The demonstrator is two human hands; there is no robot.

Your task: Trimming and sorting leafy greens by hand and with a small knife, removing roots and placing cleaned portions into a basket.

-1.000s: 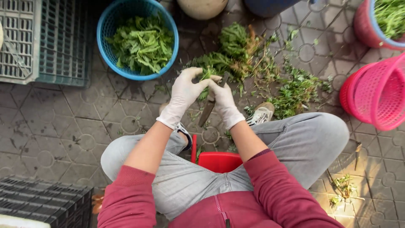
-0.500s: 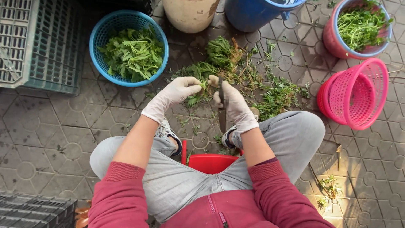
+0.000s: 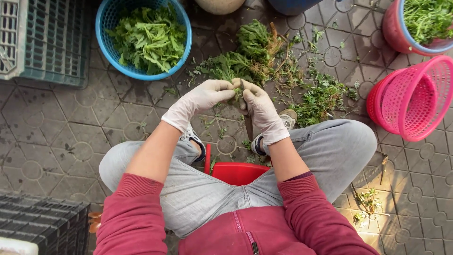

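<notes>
The person sits low on a red stool (image 3: 238,172) with both hands brought together in front of the knees. Both hands wear thin white gloves. The left hand (image 3: 207,97) is closed around a small bunch of green leafy stems (image 3: 226,71), with its fingers curled over the stalk ends. The right hand (image 3: 259,108) touches the left one and grips a knife (image 3: 248,126); the dark blade points down toward the person, below the right hand. Whether the right fingers also pinch the stems I cannot tell, because the fingertips of both hands overlap there.

Just beyond the hands, on the paved ground, lies a loose pile of greens with roots and stalks (image 3: 264,47), and scraps of it spread to the right of the right hand. Farther out and to the left of the left hand stands a round blue basket (image 3: 106,28) filled with picked green leaves (image 3: 148,40). Left of that basket is a grey-green plastic crate (image 3: 52,42). To the right of the right hand, well apart from it, a pink mesh basket (image 3: 415,99) lies tilted on its side. Beyond it, a red tub (image 3: 394,33) holds more greens. Below the left elbow, near the person, is a dark crate (image 3: 42,222).
</notes>
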